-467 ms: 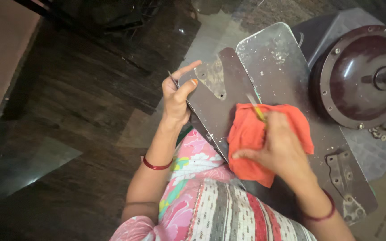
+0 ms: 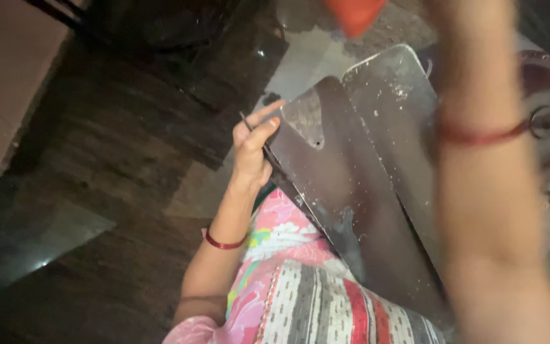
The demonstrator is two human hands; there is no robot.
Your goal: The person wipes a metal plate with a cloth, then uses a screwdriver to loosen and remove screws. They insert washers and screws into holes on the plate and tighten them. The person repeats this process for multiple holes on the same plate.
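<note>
Nearest the viewer, a floral pink garment (image 2: pixel 268 255) and a striped cloth (image 2: pixel 326 306) cover the lap, below both hands. The left hand (image 2: pixel 253 150), a red bangle (image 2: pixel 223 243) at its wrist, is closed on the left edge of a dusty brown fan blade (image 2: pixel 345 191), fingers laid along the rim, index finger extended. The blade is flat sheet metal with a rounded far end, speckled with pale grime; a second blade (image 2: pixel 393 102), greyer and more heavily spotted, lies just beside it on the right, overlapping. The right forearm (image 2: pixel 485 191), blurred and raised, crosses in front of the blades; its hand is out of frame, so its grip cannot be told. An orange-red cloth (image 2: pixel 354 13) shows at the top edge. Right of the forearm sits a round maroon fan motor housing (image 2: pixel 542 89). Left of the left hand, dark glossy floor (image 2: pixel 97 159) lies open.
</note>
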